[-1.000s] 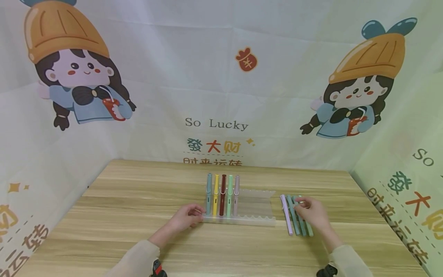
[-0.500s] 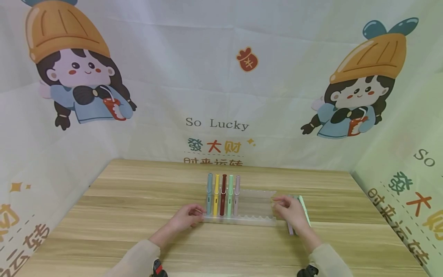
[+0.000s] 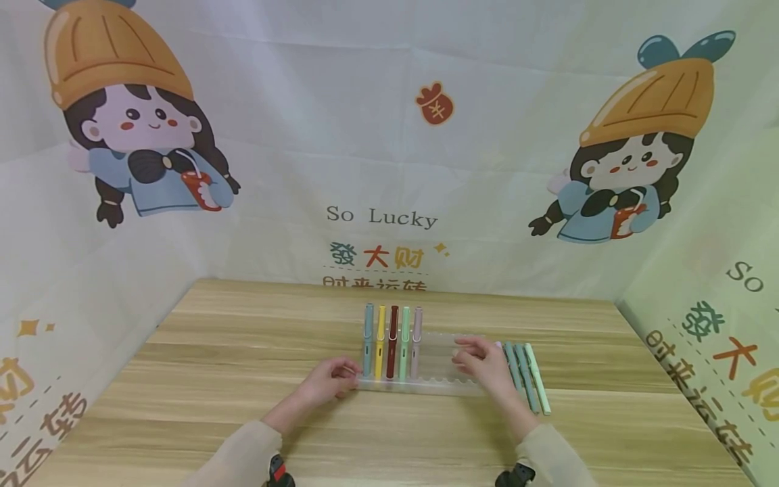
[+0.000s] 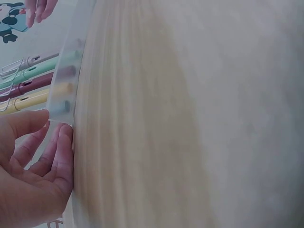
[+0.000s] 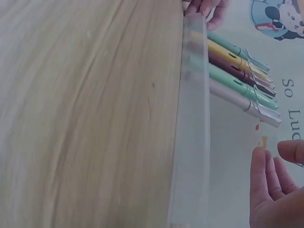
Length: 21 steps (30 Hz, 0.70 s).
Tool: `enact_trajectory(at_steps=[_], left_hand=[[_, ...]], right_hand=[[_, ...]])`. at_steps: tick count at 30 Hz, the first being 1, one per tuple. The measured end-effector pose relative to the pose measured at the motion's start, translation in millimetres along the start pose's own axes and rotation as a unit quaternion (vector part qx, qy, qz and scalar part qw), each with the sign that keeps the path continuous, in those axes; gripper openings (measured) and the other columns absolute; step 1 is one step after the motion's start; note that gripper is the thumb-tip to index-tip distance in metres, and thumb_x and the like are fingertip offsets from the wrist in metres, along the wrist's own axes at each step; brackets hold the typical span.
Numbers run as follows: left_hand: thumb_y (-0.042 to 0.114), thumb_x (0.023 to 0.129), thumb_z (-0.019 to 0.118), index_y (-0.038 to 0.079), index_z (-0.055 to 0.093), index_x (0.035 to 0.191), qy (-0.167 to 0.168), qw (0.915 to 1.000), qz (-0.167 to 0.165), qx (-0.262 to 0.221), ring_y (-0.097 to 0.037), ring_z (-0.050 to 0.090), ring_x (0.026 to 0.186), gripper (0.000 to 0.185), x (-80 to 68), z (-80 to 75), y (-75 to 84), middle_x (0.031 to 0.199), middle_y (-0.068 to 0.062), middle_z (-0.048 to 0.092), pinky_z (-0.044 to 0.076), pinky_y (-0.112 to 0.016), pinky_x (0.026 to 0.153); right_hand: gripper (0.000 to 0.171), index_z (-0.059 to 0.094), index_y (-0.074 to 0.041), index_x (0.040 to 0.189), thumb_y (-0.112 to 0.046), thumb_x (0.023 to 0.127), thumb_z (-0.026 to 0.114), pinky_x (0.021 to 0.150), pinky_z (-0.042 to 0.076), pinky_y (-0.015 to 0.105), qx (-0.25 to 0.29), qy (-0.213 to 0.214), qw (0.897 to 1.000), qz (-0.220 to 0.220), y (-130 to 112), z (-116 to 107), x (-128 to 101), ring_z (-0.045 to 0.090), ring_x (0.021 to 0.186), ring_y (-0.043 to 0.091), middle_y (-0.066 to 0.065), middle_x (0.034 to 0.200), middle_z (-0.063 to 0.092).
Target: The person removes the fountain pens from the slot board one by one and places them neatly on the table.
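Observation:
A clear pen rack (image 3: 420, 387) with a notched front rail lies on the table. Its left part carries several pens side by side: blue (image 3: 368, 341), yellow (image 3: 380, 345), dark red (image 3: 392, 345), mint (image 3: 404, 346) and pale mauve (image 3: 416, 345). At the rack's left end my left hand (image 3: 331, 379) pinches the corner between thumb and fingers, plainest in the left wrist view. Over the rack's right part hovers my right hand (image 3: 483, 365); the right wrist view shows thumb and fingers (image 5: 259, 171) apart, with nothing between them.
Right of the rack lie two teal pens (image 3: 525, 375) and a light green pen (image 3: 538, 379). A lilac pen (image 3: 499, 345) beside them is mostly hidden by the right hand. A printed cloth (image 3: 365, 169) stands behind the wooden table (image 3: 274, 318).
My right hand has moved left, from the loose pens to over the right part of the rack. The left hand stays at the rack's left corner, and the pens have not moved.

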<state>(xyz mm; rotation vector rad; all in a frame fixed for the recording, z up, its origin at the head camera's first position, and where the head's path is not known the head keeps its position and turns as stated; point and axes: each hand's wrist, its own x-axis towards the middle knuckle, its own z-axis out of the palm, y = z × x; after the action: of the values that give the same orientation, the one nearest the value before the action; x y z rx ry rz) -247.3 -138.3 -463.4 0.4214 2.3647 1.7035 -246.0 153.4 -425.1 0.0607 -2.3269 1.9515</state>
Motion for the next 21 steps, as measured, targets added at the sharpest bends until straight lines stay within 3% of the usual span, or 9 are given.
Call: enact_trajectory(at_steps=[9, 16, 21], left_hand=[[-0.002, 0.085, 0.056, -0.009, 0.056, 0.102, 0.003, 1.0, -0.005, 0.004, -0.016, 0.054, 0.076, 0.018, 2.0, 0.7, -1.2, 0.085, -0.007, 0.059, 0.049, -0.032, 0.064], [-0.001, 0.085, 0.056, -0.009, 0.056, 0.102, 0.003, 1.0, -0.005, 0.006, -0.016, 0.054, 0.077, 0.019, 1.4, 0.4, 0.2, 0.087, -0.009, 0.059, 0.049, -0.032, 0.063], [-0.001, 0.085, 0.057, -0.009, 0.056, 0.102, 0.002, 1.0, -0.006, 0.004, -0.017, 0.055, 0.078, 0.019, 0.8, 0.1, -0.1, 0.087, -0.01, 0.059, 0.049, -0.032, 0.064]], right_hand=[[0.033, 0.053, 0.011, 0.114, 0.004, 0.082, 0.059, 0.075, 0.051, 0.029, 0.061, -0.003, 0.998, -0.013, 6, 24, 1, 0.062, 0.081, 0.018, 0.02, 0.095, 0.062], [0.037, 0.049, 0.01, 0.118, 0.002, 0.083, 0.059, 0.079, 0.049, 0.028, 0.056, -0.008, 0.998, -0.02, 6, 37, 2, 0.06, 0.093, 0.026, 0.027, 0.107, 0.058], [0.039, 0.049, 0.009, 0.119, 0.003, 0.082, 0.059, 0.08, 0.049, 0.029, 0.044, -0.01, 0.999, -0.02, 7, 43, 3, 0.059, 0.094, 0.03, 0.026, 0.106, 0.059]])
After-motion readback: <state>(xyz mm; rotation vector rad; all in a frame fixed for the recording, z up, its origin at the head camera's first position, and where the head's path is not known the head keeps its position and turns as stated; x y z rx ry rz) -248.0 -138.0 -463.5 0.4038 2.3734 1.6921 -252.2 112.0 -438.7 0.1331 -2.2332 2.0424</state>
